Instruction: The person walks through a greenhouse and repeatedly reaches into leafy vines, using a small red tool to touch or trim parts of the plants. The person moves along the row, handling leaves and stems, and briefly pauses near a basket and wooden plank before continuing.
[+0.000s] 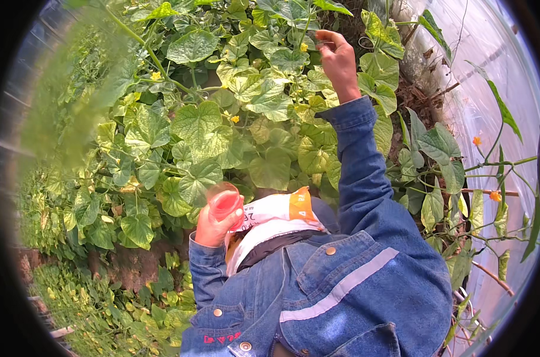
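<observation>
My left hand (213, 225), in front of my waist, holds a red, round, cup-like thing (225, 204); its edge is blurred, and whether it is a cup or a roll cannot be told. My right hand (340, 64) reaches forward over the leaves with thumb and fingers bent towards each other. Whether something small sits between those fingertips is too fine to see. Close by are a yellow flower (304, 47) and a climbing stem (306, 24) of the cucumber-like vines (270, 98).
A white sack (274, 209) with an orange band and writing hangs at my waist. Clear plastic sheeting (484, 107) rises on the right, with dry stalks (412, 96) along its foot. A blurred vine (82, 89) hangs close at upper left. Bare soil (131, 267) shows between plant rows.
</observation>
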A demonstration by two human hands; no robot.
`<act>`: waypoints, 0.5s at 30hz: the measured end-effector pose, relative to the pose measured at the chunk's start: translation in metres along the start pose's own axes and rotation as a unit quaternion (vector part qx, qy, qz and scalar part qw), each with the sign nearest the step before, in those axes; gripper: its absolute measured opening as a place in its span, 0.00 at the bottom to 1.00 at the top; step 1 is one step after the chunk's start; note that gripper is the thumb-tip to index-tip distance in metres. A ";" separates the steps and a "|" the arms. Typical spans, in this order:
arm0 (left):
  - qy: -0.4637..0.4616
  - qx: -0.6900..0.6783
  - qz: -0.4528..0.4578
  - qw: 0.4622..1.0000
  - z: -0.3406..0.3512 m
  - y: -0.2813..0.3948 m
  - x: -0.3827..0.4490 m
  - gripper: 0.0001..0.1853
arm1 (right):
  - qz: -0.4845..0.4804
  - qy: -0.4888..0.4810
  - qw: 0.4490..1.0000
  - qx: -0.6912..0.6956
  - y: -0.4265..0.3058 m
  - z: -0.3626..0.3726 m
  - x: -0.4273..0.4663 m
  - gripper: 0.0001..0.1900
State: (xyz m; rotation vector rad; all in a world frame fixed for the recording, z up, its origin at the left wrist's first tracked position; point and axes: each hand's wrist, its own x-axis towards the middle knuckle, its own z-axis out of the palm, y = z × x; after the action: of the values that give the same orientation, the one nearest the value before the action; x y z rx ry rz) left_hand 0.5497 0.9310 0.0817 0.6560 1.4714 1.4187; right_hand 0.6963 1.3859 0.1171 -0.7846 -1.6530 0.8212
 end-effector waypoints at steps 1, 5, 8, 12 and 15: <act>-0.004 -0.007 -0.002 1.000 0.004 0.002 0.003 0.29 | 0.001 -0.033 0.999 -0.003 0.007 0.002 0.012 0.18; -0.060 0.027 0.006 0.998 0.019 0.001 0.012 0.27 | -0.043 -0.248 0.967 -0.041 0.042 -0.003 0.029 0.19; -0.084 0.019 -0.008 0.996 0.031 -0.009 0.021 0.26 | -0.037 -0.284 0.958 -0.025 0.036 -0.004 0.017 0.19; -0.141 0.015 -0.072 0.987 0.058 0.007 0.045 0.27 | -0.042 -0.280 0.950 -0.133 0.009 -0.020 0.000 0.20; -0.191 0.041 -0.069 0.978 0.077 0.015 0.079 0.28 | -0.004 -0.281 0.952 -0.117 -0.002 -0.023 -0.012 0.16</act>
State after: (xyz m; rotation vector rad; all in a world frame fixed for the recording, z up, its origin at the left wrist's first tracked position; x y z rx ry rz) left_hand 0.5831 1.0373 0.0858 0.8125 1.2464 1.0597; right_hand 0.7214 1.3784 0.1167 -0.7440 -2.2923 0.9068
